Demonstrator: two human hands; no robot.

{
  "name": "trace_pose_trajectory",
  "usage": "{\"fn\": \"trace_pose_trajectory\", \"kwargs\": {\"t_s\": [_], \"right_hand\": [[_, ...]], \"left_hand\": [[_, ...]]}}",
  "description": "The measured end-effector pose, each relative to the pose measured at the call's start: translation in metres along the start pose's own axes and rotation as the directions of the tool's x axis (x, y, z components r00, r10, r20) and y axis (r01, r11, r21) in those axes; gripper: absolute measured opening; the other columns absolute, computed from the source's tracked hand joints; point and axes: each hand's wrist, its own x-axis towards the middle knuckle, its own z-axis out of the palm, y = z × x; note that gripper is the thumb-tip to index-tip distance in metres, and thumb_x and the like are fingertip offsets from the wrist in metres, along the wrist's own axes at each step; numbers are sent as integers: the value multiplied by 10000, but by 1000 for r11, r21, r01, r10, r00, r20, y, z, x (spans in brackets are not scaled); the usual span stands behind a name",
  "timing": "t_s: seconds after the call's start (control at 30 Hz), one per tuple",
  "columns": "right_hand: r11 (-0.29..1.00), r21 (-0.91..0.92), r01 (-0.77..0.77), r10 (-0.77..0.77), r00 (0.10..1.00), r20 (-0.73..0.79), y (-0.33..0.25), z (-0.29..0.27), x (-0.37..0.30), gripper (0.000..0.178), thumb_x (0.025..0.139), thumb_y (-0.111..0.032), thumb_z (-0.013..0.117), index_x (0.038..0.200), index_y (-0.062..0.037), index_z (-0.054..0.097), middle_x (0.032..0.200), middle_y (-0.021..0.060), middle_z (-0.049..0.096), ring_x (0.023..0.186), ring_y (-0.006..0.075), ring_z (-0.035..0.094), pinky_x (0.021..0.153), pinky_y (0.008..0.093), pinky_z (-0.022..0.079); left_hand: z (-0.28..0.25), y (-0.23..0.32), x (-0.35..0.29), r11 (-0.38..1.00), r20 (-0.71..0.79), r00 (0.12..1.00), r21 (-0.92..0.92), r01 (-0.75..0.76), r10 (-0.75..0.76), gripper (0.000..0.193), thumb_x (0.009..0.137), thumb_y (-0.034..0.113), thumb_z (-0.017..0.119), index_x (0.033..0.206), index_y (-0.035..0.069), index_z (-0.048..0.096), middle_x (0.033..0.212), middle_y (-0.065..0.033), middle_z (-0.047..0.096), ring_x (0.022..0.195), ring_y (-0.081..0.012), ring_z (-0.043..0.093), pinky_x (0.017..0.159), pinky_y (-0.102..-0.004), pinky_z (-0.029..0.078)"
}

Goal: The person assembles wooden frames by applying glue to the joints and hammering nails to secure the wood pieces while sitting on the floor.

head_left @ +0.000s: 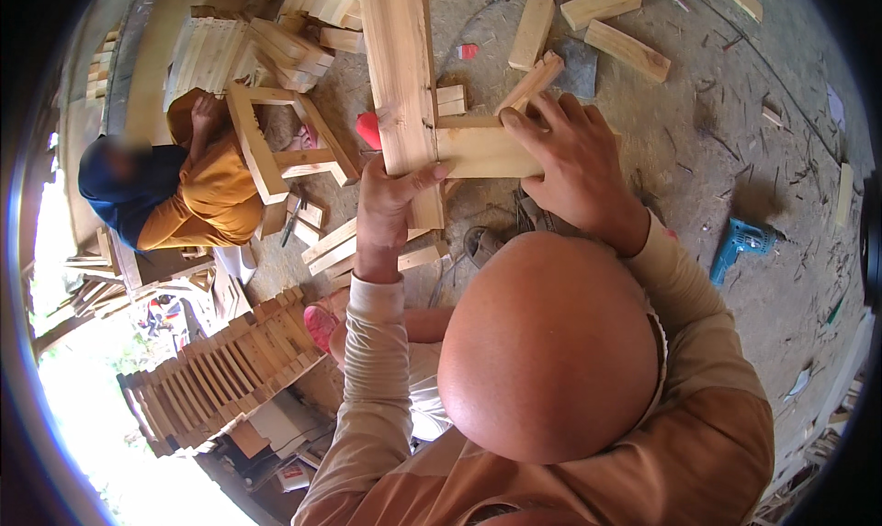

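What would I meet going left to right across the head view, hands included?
Person in dark-blue and orange clothing, open pale-wood frame, wearer's left hand gripping a long pale wooden beam, wearer's right hand, blue pistol-shaped power drill.

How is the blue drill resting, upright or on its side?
On its side: the drill shows its full profile from above.

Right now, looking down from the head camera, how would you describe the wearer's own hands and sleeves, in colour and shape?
The left hand and right hand are bare, with no gloves. The left sleeve is long, cream-beige and bunched into wrinkles, ending at the wrist. The right sleeve is also long and cream-beige, meeting brown fabric near the shoulder.
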Motion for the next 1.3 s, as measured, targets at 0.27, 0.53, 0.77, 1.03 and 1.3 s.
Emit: {"fn": "trace_pose_trajectory", "kwargs": {"t_s": [0.27, 0.53, 0.77, 1.03, 1.3], "right_hand": [[1000, -28, -9, 10, 999, 32, 0, 3, -4, 612, 653, -97, 753, 1246, -104, 600, 1142, 109, 589, 1009, 285, 571, 801, 427, 428], [998, 38, -50, 45, 992, 120, -2, -2, 0, 509, 765, -353, 800, 1151, -57, 647, 1135, 132, 618, 1015, 324, 599, 843, 464, 461], [860, 437, -264, 105, 929, 355, 15, 24, 25, 415, 878, -294, 727, 1100, 51, 661, 904, 191, 689, 810, 301, 664, 758, 417, 508], [617, 645, -451, 77, 850, 521, 34, 35, 25, 493, 816, -285, 762, 1100, 107, 666, 928, 226, 717, 822, 246, 686, 746, 357, 514], [539, 678, -500, 97, 836, 540, 49, 64, 19, 578, 785, -334, 774, 1155, 97, 664, 971, 210, 723, 875, 258, 677, 803, 352, 504]], "left_hand": [[-2, 0, 5, 1000, 34, 999, 26, 5, -6, 445, 757, 71, 848, 1132, -67, 652, 1028, -105, 719, 901, -170, 682, 847, -313, 534], [8, -5, 8, 1000, 31, 999, 27, 11, -12, 419, 760, 37, 835, 1132, -37, 658, 1007, -87, 717, 876, -155, 676, 812, -301, 537], [18, -21, 10, 995, 73, 994, 58, 82, -86, 425, 760, 28, 836, 1143, -22, 660, 987, -66, 712, 844, -135, 665, 774, -278, 532], [8, -51, 22, 973, 74, 992, 216, 82, -100, 416, 748, 24, 849, 1119, -35, 672, 979, -78, 716, 844, -144, 668, 765, -288, 532], [9, -49, 34, 932, 58, 977, 319, 175, -203, 374, 742, 47, 861, 1066, -34, 693, 916, -64, 720, 771, -125, 665, 689, -279, 526]]}}
